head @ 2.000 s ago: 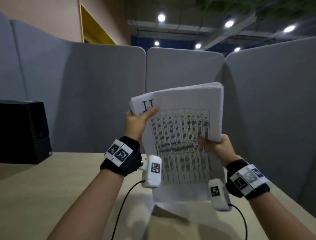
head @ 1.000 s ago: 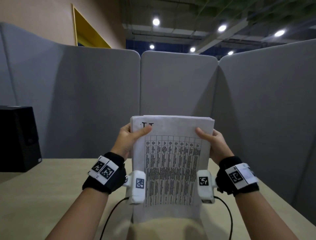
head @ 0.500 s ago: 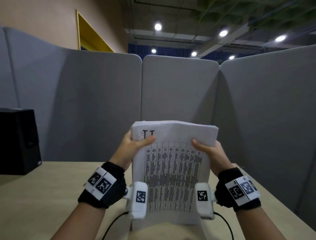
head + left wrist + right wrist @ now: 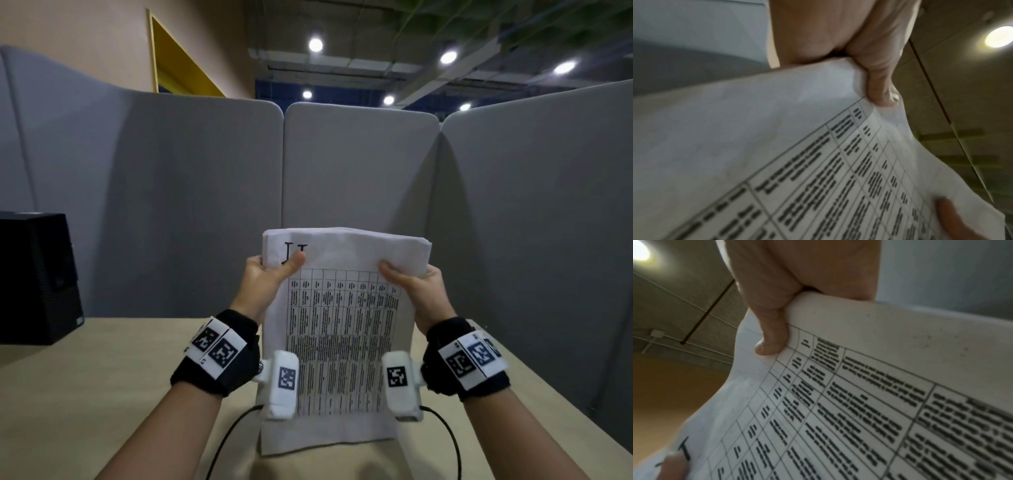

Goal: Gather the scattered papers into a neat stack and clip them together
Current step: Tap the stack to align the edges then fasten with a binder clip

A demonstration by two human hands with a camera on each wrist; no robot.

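A stack of white papers [image 4: 339, 329] with a printed table on the top sheet stands upright in front of me, its bottom edge on the beige table [image 4: 85, 394]. My left hand [image 4: 265, 277] grips its upper left edge, thumb across the front near a handwritten mark. My right hand [image 4: 412, 284] grips the upper right edge the same way. In the left wrist view the left thumb [image 4: 879, 91] presses on the papers [image 4: 777, 146]. The right wrist view shows the right thumb [image 4: 772, 340] on the papers [image 4: 859, 386]. No clip is in view.
Grey partition panels [image 4: 359, 164] close off the table at the back and on both sides. A black box [image 4: 34, 277] stands on the table at the far left. Cables [image 4: 226, 442] run from the wrist cameras down over the table's near edge.
The stack, held tilted and high two seconds ago, has come down and stands squared on the table. My right hand has shifted from the middle of the right edge to the upper corner.
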